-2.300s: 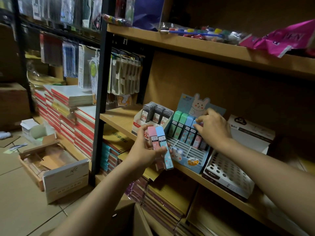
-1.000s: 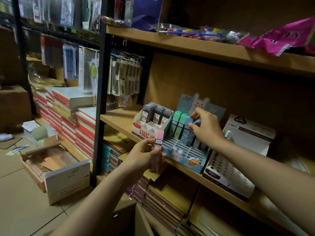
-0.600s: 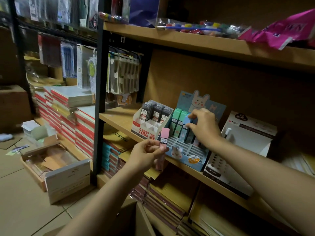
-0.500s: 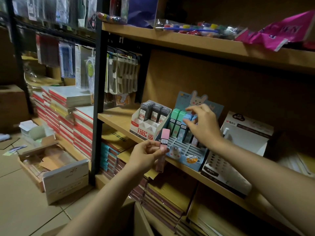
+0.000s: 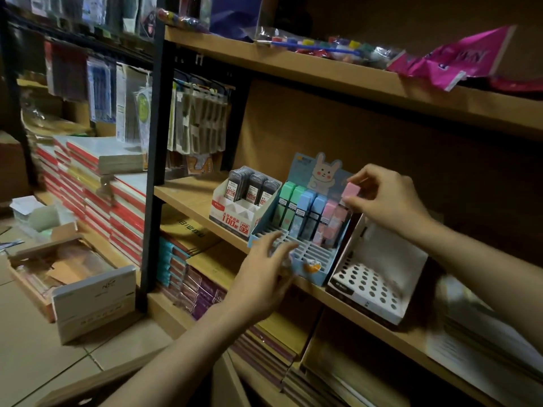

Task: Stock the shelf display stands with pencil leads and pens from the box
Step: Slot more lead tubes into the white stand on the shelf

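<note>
Pink lead case going into the bunny stand

Right hand [image 5: 385,198] pinches the upright pink lead case [image 5: 350,191] above the far-right slot; left hand [image 5: 266,274] open, nearer.

On the middle shelf [image 5: 188,195] I saw three display stands side by side: the stand of lead tubes [image 5: 245,201] at the left, the rabbit-backed stand [image 5: 302,230] in the middle, the holed pen stand [image 5: 373,277] at the right. Lead cases [image 5: 305,212] stood in the middle stand's back row. My right hand [image 5: 385,198] was above that row's right end; my left hand [image 5: 264,277] was before the stand's front. A box [image 5: 91,298] sat on the floor, left of the shelving.
</note>
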The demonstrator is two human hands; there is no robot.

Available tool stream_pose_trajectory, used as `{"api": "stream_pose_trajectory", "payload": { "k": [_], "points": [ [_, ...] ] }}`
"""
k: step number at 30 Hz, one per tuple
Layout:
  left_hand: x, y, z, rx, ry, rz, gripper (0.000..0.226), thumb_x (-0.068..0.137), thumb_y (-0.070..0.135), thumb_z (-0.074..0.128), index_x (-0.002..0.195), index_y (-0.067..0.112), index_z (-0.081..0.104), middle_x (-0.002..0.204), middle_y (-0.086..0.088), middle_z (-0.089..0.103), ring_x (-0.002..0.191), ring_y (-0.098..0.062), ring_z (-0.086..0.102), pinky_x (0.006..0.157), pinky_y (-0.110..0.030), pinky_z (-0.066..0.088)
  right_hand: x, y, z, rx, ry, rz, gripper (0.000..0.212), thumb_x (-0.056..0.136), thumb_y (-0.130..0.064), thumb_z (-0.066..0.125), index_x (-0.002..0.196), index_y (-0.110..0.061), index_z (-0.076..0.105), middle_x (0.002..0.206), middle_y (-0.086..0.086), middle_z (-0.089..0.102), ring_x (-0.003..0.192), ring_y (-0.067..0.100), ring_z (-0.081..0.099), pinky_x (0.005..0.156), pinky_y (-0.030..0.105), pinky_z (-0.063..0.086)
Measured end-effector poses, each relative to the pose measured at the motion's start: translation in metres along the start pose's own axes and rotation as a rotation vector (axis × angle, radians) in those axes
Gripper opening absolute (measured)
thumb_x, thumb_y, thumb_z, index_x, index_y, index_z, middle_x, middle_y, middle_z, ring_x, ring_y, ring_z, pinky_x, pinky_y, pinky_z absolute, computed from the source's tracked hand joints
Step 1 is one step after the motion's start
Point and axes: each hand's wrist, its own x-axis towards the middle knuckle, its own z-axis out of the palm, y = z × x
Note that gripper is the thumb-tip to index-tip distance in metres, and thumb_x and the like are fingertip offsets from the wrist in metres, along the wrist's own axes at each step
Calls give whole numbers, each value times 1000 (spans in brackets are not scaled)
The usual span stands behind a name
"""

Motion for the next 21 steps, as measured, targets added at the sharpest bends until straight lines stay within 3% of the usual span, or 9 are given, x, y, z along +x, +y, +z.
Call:
{"api": "stream_pose_trajectory", "payload": {
  "k": [2, 5, 15, 18, 21],
  "points": [
    [-2, -8, 8, 165, -112, 25, 64, 94, 49, 51, 149, 42, 18, 162, 6, -4, 148, -19, -2, 121, -44, 12, 4, 8, -1, -110, -9, -25, 29, 80, -18, 79, 105, -18, 66, 94, -4, 67, 83, 7, 64, 67, 16, 49],
    [-4, -16, 18, 317, -149, 43, 66, 96, 53, 43, 150, 44, 7, 160, 3, -19, 148, -21, -15, 120, -44, -1, 5, 13, 11, -201, -55, -52, 32, 78, -19, 81, 106, -15, 66, 96, 2, 70, 86, 14, 66, 77, 31, 57],
    [-6, -27, 24, 390, -103, 88, 70, 96, 50, 45, 149, 47, -1, 160, 1, -20, 148, -21, -14, 114, -40, -4, 7, 22, 31, -262, -64, -21, 26, 80, -22, 79, 103, -15, 67, 95, 4, 71, 86, 18, 67, 80, 40, 58],
    [-4, -27, 25, 384, -102, 81, 69, 96, 50, 44, 149, 47, 0, 160, 1, -20, 148, -22, -14, 115, -40, -2, 5, 25, 33, -411, -64, -38, 23, 82, -30, 77, 101, -19, 70, 99, 4, 71, 91, 21, 66, 80, 43, 57],
    [-4, -26, 26, 383, -102, 81, 68, 96, 50, 44, 149, 47, 1, 160, 2, -20, 148, -21, -14, 116, -40, -2, 2, 30, 39, -516, -12, -73, 23, 84, -34, 75, 102, -21, 73, 102, 2, 65, 93, 22, 62, 76, 37, 53]
  ]
}}
